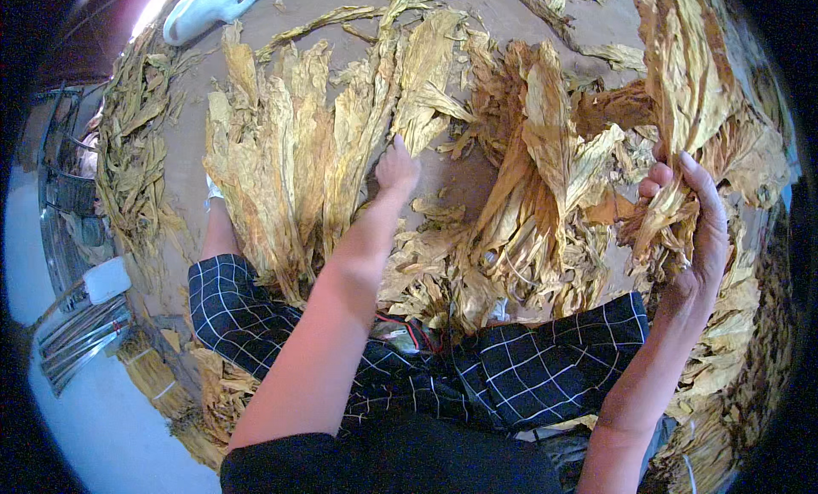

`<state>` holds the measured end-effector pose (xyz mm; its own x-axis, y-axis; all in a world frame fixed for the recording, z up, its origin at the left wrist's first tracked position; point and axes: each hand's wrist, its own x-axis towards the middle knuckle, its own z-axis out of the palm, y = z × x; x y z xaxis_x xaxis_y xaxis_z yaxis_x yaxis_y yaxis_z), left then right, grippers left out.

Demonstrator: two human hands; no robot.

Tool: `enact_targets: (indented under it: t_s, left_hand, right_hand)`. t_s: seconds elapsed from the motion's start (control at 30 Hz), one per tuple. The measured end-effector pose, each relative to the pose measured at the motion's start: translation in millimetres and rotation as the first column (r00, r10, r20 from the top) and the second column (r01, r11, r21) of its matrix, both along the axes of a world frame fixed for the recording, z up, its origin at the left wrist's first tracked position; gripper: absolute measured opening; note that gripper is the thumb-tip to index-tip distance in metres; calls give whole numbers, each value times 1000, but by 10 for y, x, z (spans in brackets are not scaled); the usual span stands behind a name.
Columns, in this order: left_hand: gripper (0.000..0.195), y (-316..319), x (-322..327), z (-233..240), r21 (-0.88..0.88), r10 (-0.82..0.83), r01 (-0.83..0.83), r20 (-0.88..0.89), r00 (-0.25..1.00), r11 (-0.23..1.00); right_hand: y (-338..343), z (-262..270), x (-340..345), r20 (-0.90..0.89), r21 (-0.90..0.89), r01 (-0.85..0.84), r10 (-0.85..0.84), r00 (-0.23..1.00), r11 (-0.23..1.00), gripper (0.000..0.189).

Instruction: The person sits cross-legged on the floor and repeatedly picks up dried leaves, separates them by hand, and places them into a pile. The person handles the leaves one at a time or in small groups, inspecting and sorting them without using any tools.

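Observation:
Dried, yellow-brown leaves, probably tobacco, lie spread around me. My left hand (397, 168) reaches forward to the lower end of a yellow leaf (429, 59), its index finger extended against it; whether it pinches the leaf I cannot tell. At the right, my right hand (687, 181) grips the stem end of a bundle of dried leaves (687, 66), whose broad blades point away from me. Rows of long yellow leaves (268, 168) lie left of my left forearm. Between my hands is a heap of browner leaves (537, 130).
Greenish dried leaves (137, 136) are piled at the left. A white animal, perhaps a cat (208, 12), is at the upper left. A white-headed tool (107, 280) and thin rods (83, 341) are at the lower left. Leaf scraps (422, 264) lie close before my lap.

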<state>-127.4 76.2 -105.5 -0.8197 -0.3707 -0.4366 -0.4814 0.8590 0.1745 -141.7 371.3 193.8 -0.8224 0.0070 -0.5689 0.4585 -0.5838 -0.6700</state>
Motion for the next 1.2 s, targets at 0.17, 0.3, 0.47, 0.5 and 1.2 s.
enact_targets:
  t_s: [0.17,0.3,0.47,0.5,1.2]
  left_hand:
    - [52,-282,377,660,903,504,22,-260,824,430]
    - [35,-465,1053,766,977,643,-175,213,736,-124]
    - [12,-352,1671,573,795,640,-515,583,501,-321]
    - [13,-339,1714,598,781,608,-497,615,502,-379]
    - [30,-163,1977,1194,811,450,-427,579,680,-399]
  right_hand:
    - [-51,28,13,22,67,-19,17,1000,998,24]
    - [-57,20,-1,5,58,-59,59,998,997,25]
    - [-26,-11,0,-76,11,-117,118,990,993,23]
    - [8,-35,-34,-75,-14,-142,140,987,990,22]
    - [20,-69,40,-159,64,-125,134,978,990,29]
